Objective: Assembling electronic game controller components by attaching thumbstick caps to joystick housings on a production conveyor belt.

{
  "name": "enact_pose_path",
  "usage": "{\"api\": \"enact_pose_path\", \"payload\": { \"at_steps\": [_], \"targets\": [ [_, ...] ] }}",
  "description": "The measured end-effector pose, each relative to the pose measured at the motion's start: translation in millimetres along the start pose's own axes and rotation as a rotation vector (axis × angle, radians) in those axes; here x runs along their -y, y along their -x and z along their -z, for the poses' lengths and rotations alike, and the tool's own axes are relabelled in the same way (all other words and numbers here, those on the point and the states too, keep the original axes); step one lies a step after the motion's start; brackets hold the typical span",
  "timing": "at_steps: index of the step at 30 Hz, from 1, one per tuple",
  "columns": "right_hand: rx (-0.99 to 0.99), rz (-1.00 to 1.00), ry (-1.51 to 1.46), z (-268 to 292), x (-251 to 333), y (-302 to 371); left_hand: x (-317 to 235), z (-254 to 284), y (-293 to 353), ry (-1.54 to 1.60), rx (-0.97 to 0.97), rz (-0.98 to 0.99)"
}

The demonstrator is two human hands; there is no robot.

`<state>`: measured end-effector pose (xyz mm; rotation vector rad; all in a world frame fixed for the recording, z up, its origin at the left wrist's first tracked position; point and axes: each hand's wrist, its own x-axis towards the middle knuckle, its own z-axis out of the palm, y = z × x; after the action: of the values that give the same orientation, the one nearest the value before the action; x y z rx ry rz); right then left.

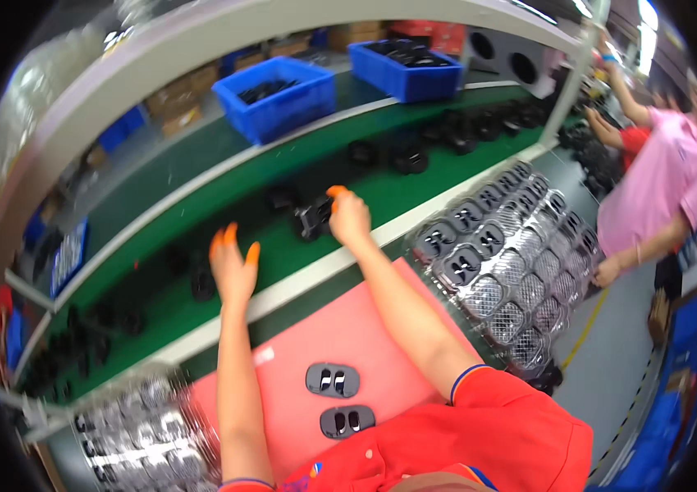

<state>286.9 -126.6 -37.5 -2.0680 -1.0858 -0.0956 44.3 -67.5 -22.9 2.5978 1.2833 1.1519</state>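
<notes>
Both my arms reach across the red mat to a green conveyor belt. My left hand (233, 266) is over the belt's near side, with orange covers on its fingertips and its fingers spread, holding nothing. A small dark part (202, 284) lies beside it. My right hand (350, 217), also with orange fingertips, has its fingers closed at the edge of a shiny black moulded part (312, 220) on the belt. Its grip is partly hidden. Two dark grey oval pieces with glossy black slots, a farther one (333, 380) and a nearer one (347, 422), lie on the red mat (283, 394).
Clear plastic trays with grey oval pieces (488, 242) stand at the right; another clear tray (147, 430) is at the left. More black parts (410, 158) lie along the green belt (225, 205). Blue bins (278, 115) sit on the shelf beyond. A person in pink (652, 180) stands at the right.
</notes>
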Motion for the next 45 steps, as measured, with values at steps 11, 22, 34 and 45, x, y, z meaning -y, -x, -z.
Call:
{"api": "enact_pose_path", "payload": {
  "at_steps": [11,22,34,45],
  "targets": [
    [0.169,0.435,-0.624,-4,74,65,12,42,8,-0.110,0.216,0.173],
    [0.810,-0.307,-1.395,-12,73,54,-54,148,-42,-0.126,0.824,-0.007],
    [0.816,-0.372,-1.380,-23,52,47,114,419,210,-0.419,0.478,0.797],
    [0.827,-0.402,-1.407,-26,37,35,164,513,421,-0.941,-0.255,1.778]
  ]
}}
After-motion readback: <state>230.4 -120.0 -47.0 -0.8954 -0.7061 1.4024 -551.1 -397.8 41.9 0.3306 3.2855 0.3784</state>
